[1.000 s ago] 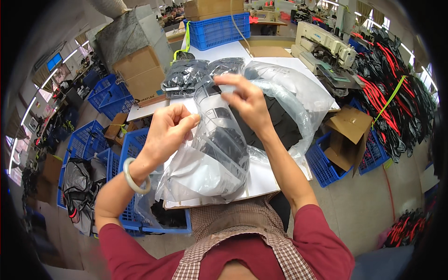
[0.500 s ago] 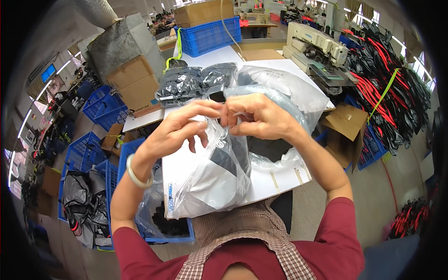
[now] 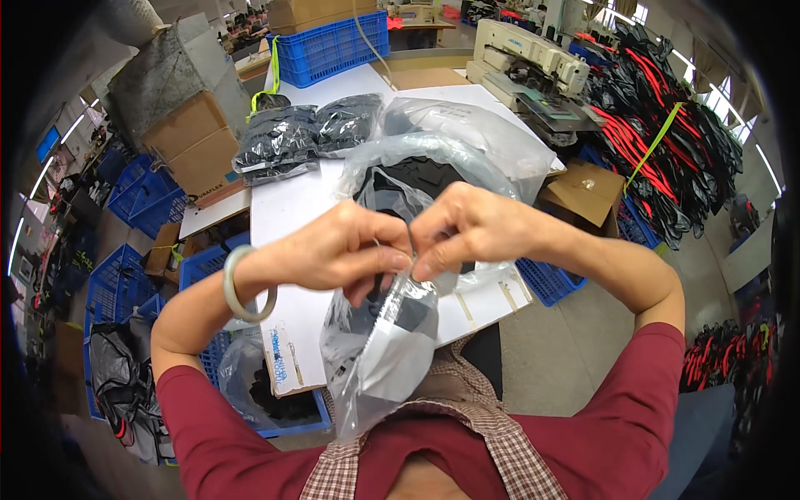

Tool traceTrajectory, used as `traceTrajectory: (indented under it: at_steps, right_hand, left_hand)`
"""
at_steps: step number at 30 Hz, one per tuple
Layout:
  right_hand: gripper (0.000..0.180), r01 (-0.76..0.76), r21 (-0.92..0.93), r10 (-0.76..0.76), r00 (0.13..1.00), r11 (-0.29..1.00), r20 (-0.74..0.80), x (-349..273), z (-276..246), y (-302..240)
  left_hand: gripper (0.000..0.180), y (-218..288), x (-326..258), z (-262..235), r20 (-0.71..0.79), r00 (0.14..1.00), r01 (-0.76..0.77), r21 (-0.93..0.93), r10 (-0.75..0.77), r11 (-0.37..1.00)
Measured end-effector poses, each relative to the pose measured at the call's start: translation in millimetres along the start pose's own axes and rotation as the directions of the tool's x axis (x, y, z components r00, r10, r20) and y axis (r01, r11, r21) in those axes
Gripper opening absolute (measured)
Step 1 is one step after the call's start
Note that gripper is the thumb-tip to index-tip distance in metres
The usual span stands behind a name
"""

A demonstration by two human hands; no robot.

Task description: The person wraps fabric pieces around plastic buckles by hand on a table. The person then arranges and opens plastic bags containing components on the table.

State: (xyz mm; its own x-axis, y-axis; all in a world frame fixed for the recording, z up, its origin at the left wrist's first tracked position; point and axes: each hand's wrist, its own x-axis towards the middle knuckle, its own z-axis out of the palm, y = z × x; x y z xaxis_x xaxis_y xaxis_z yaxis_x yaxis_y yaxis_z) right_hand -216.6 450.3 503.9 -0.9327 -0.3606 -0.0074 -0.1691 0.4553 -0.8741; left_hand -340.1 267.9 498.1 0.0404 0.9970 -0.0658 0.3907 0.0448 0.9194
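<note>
My left hand (image 3: pixel 350 247) and my right hand (image 3: pixel 477 227) meet over the near edge of the white table. Thumbs and fingers of both pinch the upper edge of a clear plastic bag (image 3: pixel 382 367). The bag hangs down toward my apron, with a white and dark grey item inside that I cannot make out fully. Just beyond my hands lies a large open plastic sack (image 3: pixel 392 148) with black pieces in it, partly hidden by my hands.
Two packs of black goods (image 3: pixel 279 137) lie on the white table (image 3: pixel 283 200), left of a filled white bag (image 3: pixel 479 125). A sewing machine (image 3: pixel 533 58) stands far right, near hanging black and red pieces (image 3: pixel 650 142). Blue crates (image 3: pixel 329 57) stand around the table.
Both hands have drawn nearer to me with the bag, which now hangs past the table edge. My left fingers have closed on its edge. The view has shifted, uncovering more of the sack.
</note>
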Motion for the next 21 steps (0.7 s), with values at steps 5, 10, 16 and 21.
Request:
traceTrajectory:
  at_steps: [5,10,16,21]
  right_hand:
    - [0.016,0.18,-0.327,-0.244,0.955,0.928,-0.167,-32.6,-9.5,22.8]
    - [0.015,0.169,-0.405,-0.271,0.94,0.898,-0.208,-35.6,-9.2,-5.0]
    - [0.048,-0.045,-0.394,-0.009,0.991,0.918,-0.134,-32.7,13.3,-51.0]
    - [0.03,-0.249,-0.114,0.244,0.968,0.962,-0.055,-6.5,26.6,-26.1]
  left_hand:
    - [0.012,-27.4,-33.4,0.9,-0.289,0.939,-0.17,0.091,0.189,0.981]
    - [0.032,-7.5,-32.3,-4.0,-0.167,0.986,-0.042,-0.228,0.004,0.973]
    - [0.01,11.7,-24.2,-1.3,-0.146,0.988,0.028,-0.133,-0.048,0.991]
    - [0.01,14.3,-24.9,-0.1,-0.163,0.986,0.026,-0.111,-0.044,0.993]
